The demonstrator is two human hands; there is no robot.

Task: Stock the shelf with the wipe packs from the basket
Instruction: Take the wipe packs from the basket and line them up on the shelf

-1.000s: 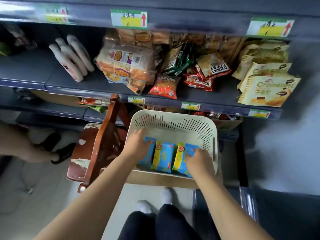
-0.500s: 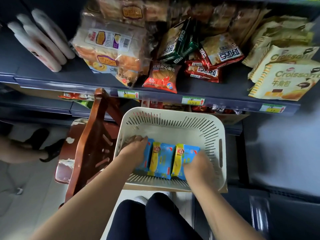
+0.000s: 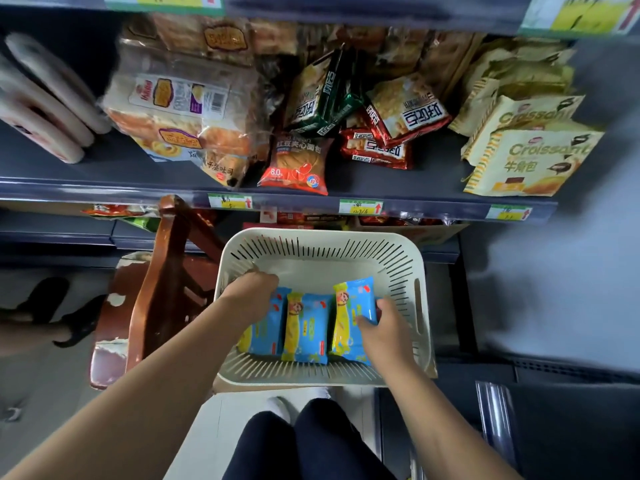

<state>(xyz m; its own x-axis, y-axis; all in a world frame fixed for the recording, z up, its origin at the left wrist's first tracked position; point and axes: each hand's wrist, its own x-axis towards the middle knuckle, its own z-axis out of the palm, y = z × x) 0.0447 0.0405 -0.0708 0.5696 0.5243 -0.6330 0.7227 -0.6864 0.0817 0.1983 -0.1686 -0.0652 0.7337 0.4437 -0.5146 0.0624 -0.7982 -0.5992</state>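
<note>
A cream slotted basket (image 3: pixel 322 249) sits below the dark shelf (image 3: pixel 104 171). Three blue-and-yellow wipe packs lie side by side in it. My left hand (image 3: pixel 251 294) is curled over the left pack (image 3: pixel 263 336), gripping its top end. The middle pack (image 3: pixel 304 329) lies flat and untouched. My right hand (image 3: pixel 384 329) grips the right pack (image 3: pixel 353 306), thumb on its face and fingers round its right edge; that pack's top end sits higher than the other two.
Snack and bread bags crowd the shelf: a red bag (image 3: pixel 298 166) at the front middle, croissant bags (image 3: pixel 530 161) at the right, white rolls (image 3: pixel 45 109) at the left. A worn wooden chair (image 3: pixel 166 282) stands left of the basket. Another person's foot (image 3: pixel 65 317) is at far left.
My right hand has closed on the right pack and tipped its top end up. My left hand has curled onto the left pack. The camera has moved closer and lower.
</note>
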